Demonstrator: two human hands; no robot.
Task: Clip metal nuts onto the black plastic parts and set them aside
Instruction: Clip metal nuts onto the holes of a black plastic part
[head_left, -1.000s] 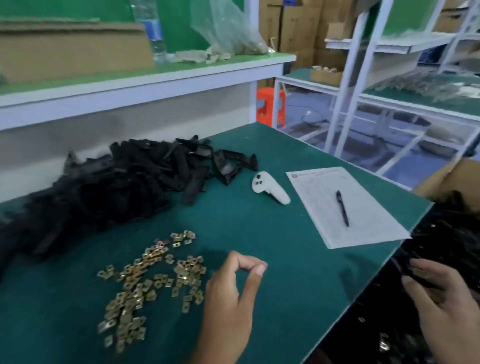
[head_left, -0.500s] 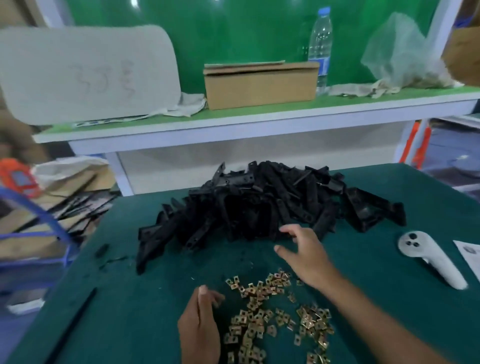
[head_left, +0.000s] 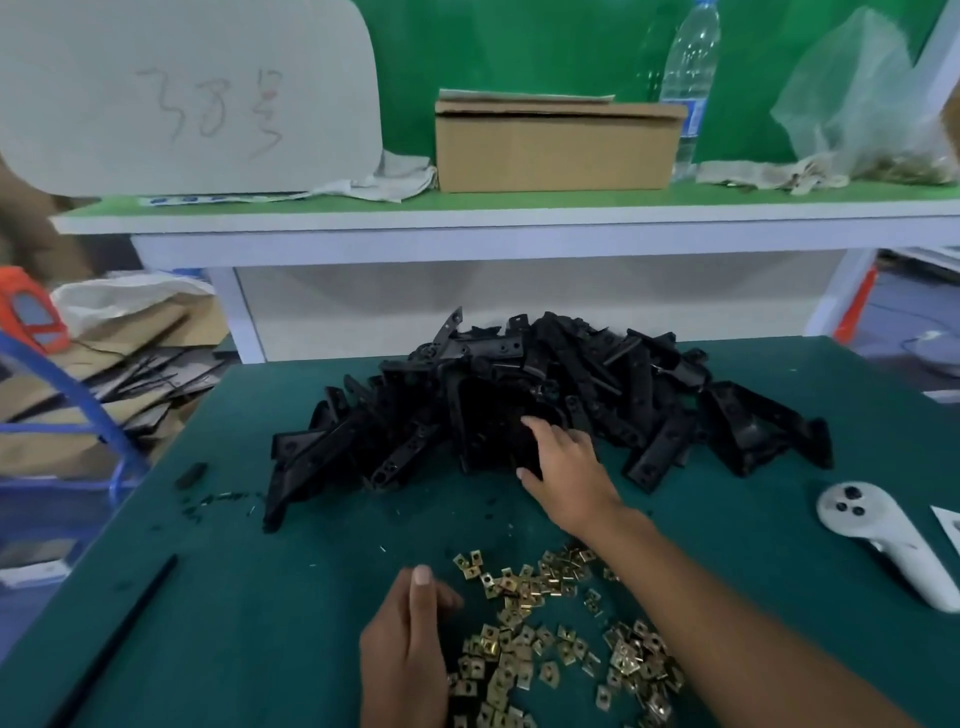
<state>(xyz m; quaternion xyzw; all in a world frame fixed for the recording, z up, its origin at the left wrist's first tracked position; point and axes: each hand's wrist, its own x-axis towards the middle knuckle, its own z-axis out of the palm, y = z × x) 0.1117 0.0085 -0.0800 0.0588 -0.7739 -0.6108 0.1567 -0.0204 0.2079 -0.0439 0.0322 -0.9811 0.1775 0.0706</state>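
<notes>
Your right hand reaches into the black parts heaped mid-table, fingers curled round one part at the pile's near edge. Left hand rests by the nuts scattered in front; whether it holds one, cannot tell.

The surface is dark teal green. On it, the plastic parts are plain black and the metal nuts brassy gold. The controller is white with black buttons. The shelf has a bright green top and white edge, against a green wall. The cardboard box is tan brown, and the board pale grey with faint scrawled marks.
</notes>
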